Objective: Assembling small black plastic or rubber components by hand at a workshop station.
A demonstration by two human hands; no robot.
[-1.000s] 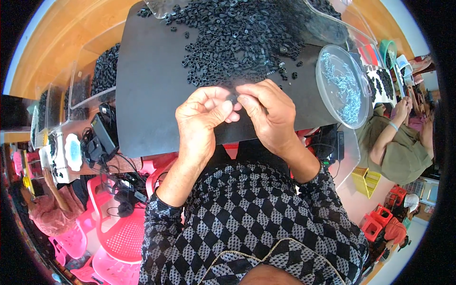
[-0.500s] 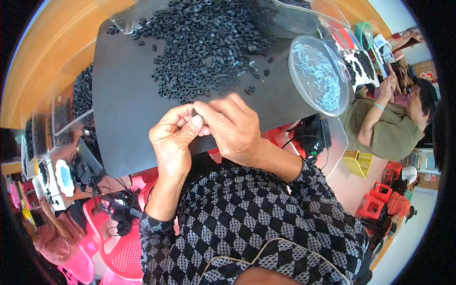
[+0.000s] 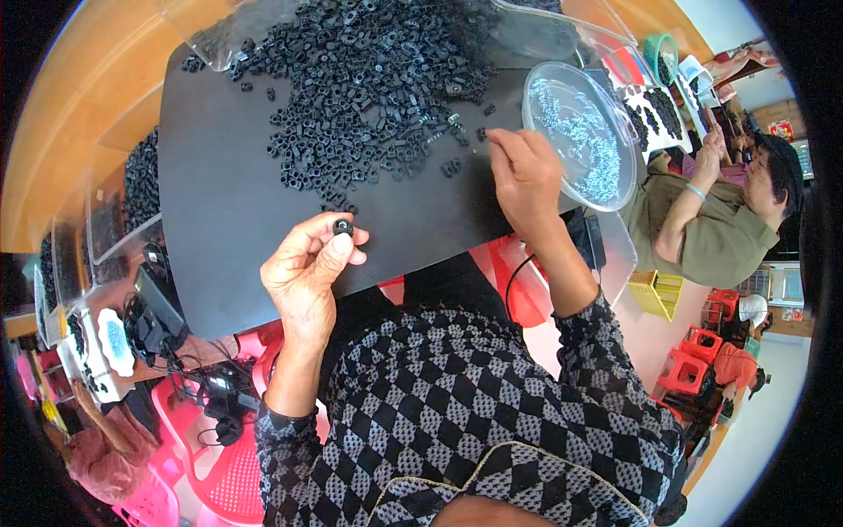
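My left hand (image 3: 303, 272) pinches a small round black plastic part (image 3: 342, 227) between thumb and fingers, above the near edge of the dark table (image 3: 237, 220). A pale spot shows in the part's middle. My right hand (image 3: 529, 180) is over the table's right side, fingers bent and pressed together. Its fingertips come right beside a loose black piece (image 3: 481, 134); whether they hold anything is too small to tell. A large heap of small black plastic parts (image 3: 360, 97) covers the middle and far table. Beside my right hand stands a round clear tray (image 3: 629, 180) with many tiny silvery-blue pieces.
Clear plastic bins (image 3: 127, 235) of black parts stand at the left. Pink chairs (image 3: 233, 470) and black cables (image 3: 176, 360) are below them. At the right, a person (image 3: 720, 211) sits with raised hands near a yellow basket (image 3: 657, 294) and red stools (image 3: 685, 373).
My hands have parted. The right hand has moved right, toward the loose piece near the tray; the left hand keeps the round black part, now visible, slightly lower.
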